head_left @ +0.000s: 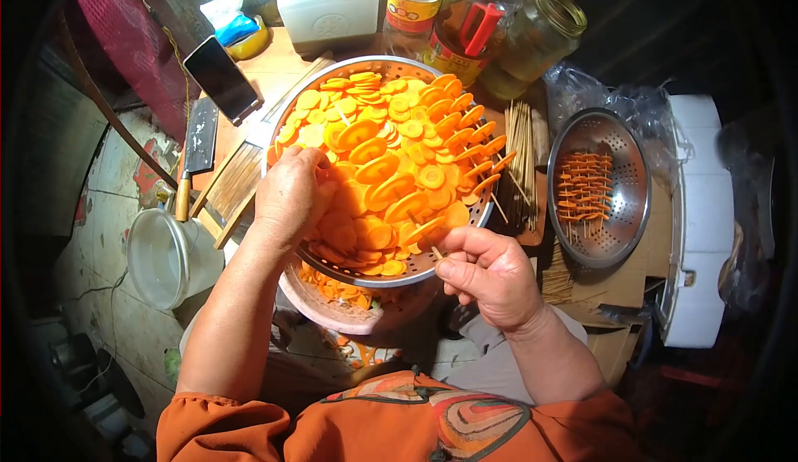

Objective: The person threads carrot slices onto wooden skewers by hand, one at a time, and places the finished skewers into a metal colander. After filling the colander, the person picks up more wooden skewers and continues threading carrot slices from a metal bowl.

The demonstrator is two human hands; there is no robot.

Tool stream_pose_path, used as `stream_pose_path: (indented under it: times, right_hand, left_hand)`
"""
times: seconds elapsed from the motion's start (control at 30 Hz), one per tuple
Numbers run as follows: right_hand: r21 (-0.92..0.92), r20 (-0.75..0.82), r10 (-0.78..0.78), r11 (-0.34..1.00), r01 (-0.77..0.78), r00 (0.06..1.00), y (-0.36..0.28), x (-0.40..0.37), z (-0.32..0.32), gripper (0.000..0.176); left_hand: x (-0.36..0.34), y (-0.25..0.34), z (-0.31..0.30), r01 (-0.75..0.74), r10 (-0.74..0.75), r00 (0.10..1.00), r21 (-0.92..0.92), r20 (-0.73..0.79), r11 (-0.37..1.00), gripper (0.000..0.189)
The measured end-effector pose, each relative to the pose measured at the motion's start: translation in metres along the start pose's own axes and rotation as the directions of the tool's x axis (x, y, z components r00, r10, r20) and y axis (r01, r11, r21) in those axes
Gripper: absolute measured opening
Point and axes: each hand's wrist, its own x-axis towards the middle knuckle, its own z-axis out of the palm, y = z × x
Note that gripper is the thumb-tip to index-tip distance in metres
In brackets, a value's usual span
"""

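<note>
My right hand (486,275) pinches the lower end of a wooden skewer (437,253) between thumb and fingers. Several round carrot slices (391,189) are threaded along it, spaced apart, and its tip shows at the upper left. My left hand (291,196) is over the left side of a perforated metal colander (320,267), fingers curled beside the slices; what they hold is hidden. Loose carrot slices (411,121) fill the colander. Finished-looking carrot skewers (465,125) lean along its right rim.
A second colander (573,250) with carrot skewers stands at right. Bare skewers (519,150) lie between the two. A cleaver (200,142), phone (220,78) and wooden slicer (235,181) are at left. Bottles (413,5) stand behind; a tub of scraps (332,312) is below.
</note>
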Motion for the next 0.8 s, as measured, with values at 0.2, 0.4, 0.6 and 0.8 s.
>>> stream_pose_path:
  times: [0.2,0.4,0.6,0.8]
  right_hand:
    - [-0.007,0.014,0.005,1.000,-0.005,1.000,-0.001,0.000,-0.002,0.025]
    - [0.000,0.011,-0.006,1.000,0.006,1.000,0.000,-0.002,-0.001,0.019]
    - [-0.033,0.115,0.061,0.998,-0.058,0.991,0.004,0.000,0.000,0.019]
    - [-0.080,0.105,0.047,0.996,-0.038,0.993,0.003,0.000,0.002,0.019]
  left_hand:
    - [0.001,-0.004,0.007,-0.064,0.064,0.998,-0.013,0.011,0.998,0.011]
    - [0.015,-0.013,-0.014,0.448,-0.238,0.891,-0.828,0.385,0.336,0.008]
    - [0.019,-0.012,-0.026,0.356,-0.287,0.892,-0.934,0.350,-0.032,0.017]
    - [0.018,-0.016,-0.027,0.340,-0.313,0.875,-0.929,0.369,-0.145,0.020]
